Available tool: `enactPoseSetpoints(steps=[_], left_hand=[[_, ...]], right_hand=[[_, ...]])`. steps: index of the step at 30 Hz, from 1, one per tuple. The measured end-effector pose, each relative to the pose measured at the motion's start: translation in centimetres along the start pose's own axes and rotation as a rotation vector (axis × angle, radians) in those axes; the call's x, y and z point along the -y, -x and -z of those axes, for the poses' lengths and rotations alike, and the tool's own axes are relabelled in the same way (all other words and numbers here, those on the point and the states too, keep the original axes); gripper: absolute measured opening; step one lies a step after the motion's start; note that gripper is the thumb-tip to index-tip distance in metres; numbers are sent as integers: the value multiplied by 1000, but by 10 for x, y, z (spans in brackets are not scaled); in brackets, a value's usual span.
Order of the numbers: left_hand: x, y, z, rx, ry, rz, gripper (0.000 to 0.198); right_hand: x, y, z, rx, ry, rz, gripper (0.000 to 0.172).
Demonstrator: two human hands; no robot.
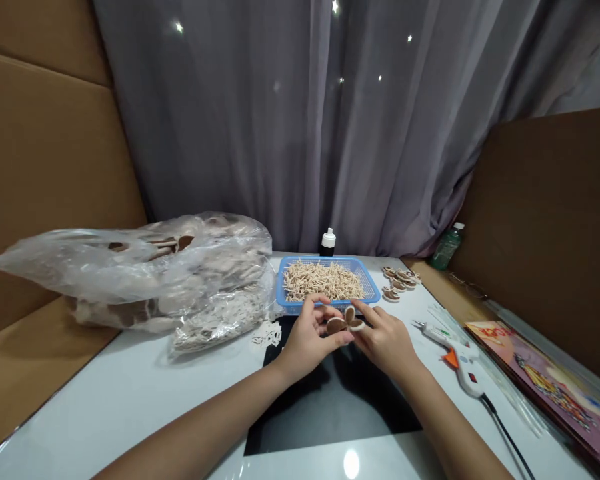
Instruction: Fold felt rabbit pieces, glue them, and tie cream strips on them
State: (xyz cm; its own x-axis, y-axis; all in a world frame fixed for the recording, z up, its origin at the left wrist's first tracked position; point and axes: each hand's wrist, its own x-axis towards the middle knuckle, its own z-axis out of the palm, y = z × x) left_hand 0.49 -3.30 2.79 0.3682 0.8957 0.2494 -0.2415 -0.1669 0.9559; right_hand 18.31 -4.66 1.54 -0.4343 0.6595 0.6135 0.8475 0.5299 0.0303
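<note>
Both hands hold one small piece between them, made of brown oval petals with pale rims joined near the middle. My left hand pinches its left side between thumb and fingers. From the right, my right hand grips the other side with its fingertips. The piece is held above a black mat. Just behind the hands stands a blue plastic basket filled with short pale stick-like bits. Fingers hide part of the joined centre.
Clear plastic bags of pale and brown pieces lie at left. Small pale cut-outs lie beside them. Several similar brown pieces rest at back right. A white glue gun, a booklet, a white-capped bottle and a green bottle stand around.
</note>
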Motion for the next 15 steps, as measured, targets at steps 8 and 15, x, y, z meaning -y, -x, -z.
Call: enactPoseSetpoints(steps=[8,15], left_hand=[[-8,8,-6,-229,-89,36,44],[3,40,1,-133,-191,84,29]], right_hand=[[42,-11,8,-314,-1114,-770,21],[70,-8,-6,-132,-1280,-765,22]])
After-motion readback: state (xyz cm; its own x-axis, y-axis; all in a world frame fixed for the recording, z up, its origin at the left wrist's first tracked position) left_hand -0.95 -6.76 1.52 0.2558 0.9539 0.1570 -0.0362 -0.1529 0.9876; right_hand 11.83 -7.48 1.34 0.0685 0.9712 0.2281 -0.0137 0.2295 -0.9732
